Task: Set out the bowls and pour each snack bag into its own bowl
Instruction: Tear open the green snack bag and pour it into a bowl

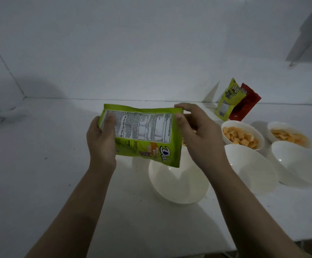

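Currently held bag: a green snack bag [142, 135] is up in the air between both hands, turned on its side, its back panel with the nutrition table facing the camera and the "Deka" logo at its lower right.
Left hand [101, 138]: grips the bag's left end, thumb pressed on the printed panel and the other fingers curled behind.
Right hand [198, 133]: pinches the bag's upper right corner between thumb and forefinger, the remaining fingers loosely bent above.
Near bowl [177, 183]: a white bowl with nothing in it, sitting on the counter directly below the bag's lower right corner.
Middle bowl [252, 170]: a 2nd white bowl, also holding nothing, just right of the near bowl and partly behind the right wrist.
Right bowl [300, 161]: a 3rd white bowl with nothing visible inside, nearer the right edge.
Filled bowl [242, 135]: a white bowl farther back holding pale orange, chunky snack pieces.
Far right bowl [289, 135]: another white bowl behind the right bowl, holding orange snack pieces; their exact kind cannot be told.
Yellow-green bag [228, 101]: stands upright against the wall at the far right, marked "360".
Red bag [244, 107]: leans just beside and behind the yellow-green bag, touching it.
Counter [49, 164]: white, dimly lit, with a few dark specks and crumbs near the bowls.
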Demonstrator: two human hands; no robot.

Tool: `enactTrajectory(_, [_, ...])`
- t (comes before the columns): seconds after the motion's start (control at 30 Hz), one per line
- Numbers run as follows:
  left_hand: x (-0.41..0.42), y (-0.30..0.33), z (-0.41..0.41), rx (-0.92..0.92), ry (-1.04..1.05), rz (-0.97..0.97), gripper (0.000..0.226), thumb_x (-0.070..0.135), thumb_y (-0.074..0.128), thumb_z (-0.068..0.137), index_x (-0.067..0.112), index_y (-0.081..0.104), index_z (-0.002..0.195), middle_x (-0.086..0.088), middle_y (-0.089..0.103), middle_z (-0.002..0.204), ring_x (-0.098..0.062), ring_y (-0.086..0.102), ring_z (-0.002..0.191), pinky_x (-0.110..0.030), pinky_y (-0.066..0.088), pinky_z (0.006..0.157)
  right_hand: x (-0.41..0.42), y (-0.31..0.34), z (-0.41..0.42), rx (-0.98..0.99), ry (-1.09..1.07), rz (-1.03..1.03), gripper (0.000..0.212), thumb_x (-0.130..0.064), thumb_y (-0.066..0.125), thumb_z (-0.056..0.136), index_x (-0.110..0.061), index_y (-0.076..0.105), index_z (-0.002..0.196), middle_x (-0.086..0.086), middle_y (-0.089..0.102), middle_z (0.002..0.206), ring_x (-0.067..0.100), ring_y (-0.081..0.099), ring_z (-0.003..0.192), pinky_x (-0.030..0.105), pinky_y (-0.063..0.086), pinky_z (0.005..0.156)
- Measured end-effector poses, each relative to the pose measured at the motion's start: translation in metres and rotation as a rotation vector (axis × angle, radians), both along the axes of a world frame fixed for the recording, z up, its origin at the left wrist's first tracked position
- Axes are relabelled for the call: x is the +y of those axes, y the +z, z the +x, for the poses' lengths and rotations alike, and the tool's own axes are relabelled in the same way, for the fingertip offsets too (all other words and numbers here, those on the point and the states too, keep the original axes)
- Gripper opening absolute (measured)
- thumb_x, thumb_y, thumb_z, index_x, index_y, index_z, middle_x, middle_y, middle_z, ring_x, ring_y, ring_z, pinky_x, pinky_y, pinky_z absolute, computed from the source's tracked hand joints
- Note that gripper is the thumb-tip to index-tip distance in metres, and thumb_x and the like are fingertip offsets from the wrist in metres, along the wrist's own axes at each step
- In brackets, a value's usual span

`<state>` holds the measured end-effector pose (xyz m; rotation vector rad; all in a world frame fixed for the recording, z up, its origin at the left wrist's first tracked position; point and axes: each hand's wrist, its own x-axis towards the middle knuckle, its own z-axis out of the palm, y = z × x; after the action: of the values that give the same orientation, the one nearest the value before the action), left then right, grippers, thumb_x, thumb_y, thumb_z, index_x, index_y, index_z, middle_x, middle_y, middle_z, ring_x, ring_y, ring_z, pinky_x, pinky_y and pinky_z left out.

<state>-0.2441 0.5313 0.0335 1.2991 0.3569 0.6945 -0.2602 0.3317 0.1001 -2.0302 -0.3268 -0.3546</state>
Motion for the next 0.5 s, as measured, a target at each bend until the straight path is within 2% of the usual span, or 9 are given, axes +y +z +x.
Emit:
enactTrajectory(0.1, [0.001,0.003,-0.005,-0.048,0.036,0.133,0.035,0.023,0.057,0.098,0.023,0.045,0.065,0.016,0.046,0.052,0.0,0.042,0.049,-0.019,0.037,0.048,-0.006,-0.006,0.009,-0.042,-0.015,-0.071,0.01,-0.024,0.056,0.098,-0.024,0.064,0.092,-0.019,0.066,0.078,-0.008,0.06,0.078,0.008,0.045,0.063])
enactTrajectory(0.2, [0.002,0.005,-0.01,-0.069,0.052,0.262,0.04,0.028,0.055,0.098,0.024,0.038,0.063,0.015,0.039,0.052,-0.002,0.035,0.05,-0.02,0.032,0.046,-0.016,-0.011,0.015,-0.056,-0.005,-0.244,0.013,-0.021,0.058,0.096,-0.021,0.065,0.085,-0.016,0.063,0.076,-0.004,0.058,0.077,0.007,0.039,0.062])
enactTrajectory(0.27, [-0.001,0.007,-0.012,-0.053,0.069,0.336,0.042,0.03,0.055,0.099,0.024,0.035,0.062,0.014,0.037,0.051,-0.002,0.033,0.049,-0.019,0.03,0.046,-0.022,-0.015,0.019,-0.015,0.016,-0.387,0.012,-0.022,0.059,0.094,-0.026,0.066,0.086,-0.012,0.064,0.081,0.004,0.059,0.078,0.01,0.038,0.064])
enactTrajectory(0.37, [-0.008,0.009,-0.014,-0.042,0.069,0.398,0.044,0.029,0.055,0.099,0.023,0.032,0.062,0.014,0.035,0.05,-0.001,0.03,0.049,-0.018,0.028,0.046,-0.027,-0.018,0.023,0.063,0.06,-0.478,0.012,-0.021,0.06,0.093,-0.027,0.07,0.091,-0.008,0.065,0.09,0.012,0.059,0.08,0.026,0.044,0.072])
enactTrajectory(0.5, [-0.014,0.015,-0.016,-0.046,0.059,0.438,0.045,0.028,0.055,0.099,0.023,0.03,0.061,0.012,0.032,0.051,-0.002,0.029,0.048,-0.017,0.027,0.046,-0.032,-0.017,0.023,0.052,0.055,-0.51,0.012,-0.017,0.061,0.091,-0.022,0.072,0.092,-0.006,0.062,0.091,0.014,0.057,0.081,0.029,0.045,0.075])
